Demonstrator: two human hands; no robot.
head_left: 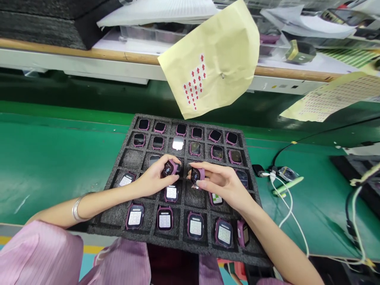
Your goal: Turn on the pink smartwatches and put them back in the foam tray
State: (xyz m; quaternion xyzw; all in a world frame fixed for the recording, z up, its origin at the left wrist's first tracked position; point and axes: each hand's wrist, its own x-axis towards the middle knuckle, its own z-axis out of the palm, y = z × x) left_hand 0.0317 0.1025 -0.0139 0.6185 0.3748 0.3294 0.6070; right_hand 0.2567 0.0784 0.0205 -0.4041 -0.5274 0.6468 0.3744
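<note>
My left hand (158,175) holds a purple watch (168,168) between thumb and fingers, its dark screen showing small markings. In my right hand (218,178) is another purple watch (196,174), also with a dark lit screen. Both hands are over the middle of a black foam tray (194,196) divided into compartments. Watches with dark screens fill the far two rows. Nearer ones, such as the watch (164,219) in the front row, show white grids. One watch (242,233) at the front right stands on its side. My fingers partly cover the middle compartments.
A yellow sheet with red arrows (219,63) hangs from the shelf edge (133,57) beyond the tray. White cables (292,213), a black adapter (258,170) and a green tool (288,186) lie right on the green table (59,158). Black foam (353,182) is farther right.
</note>
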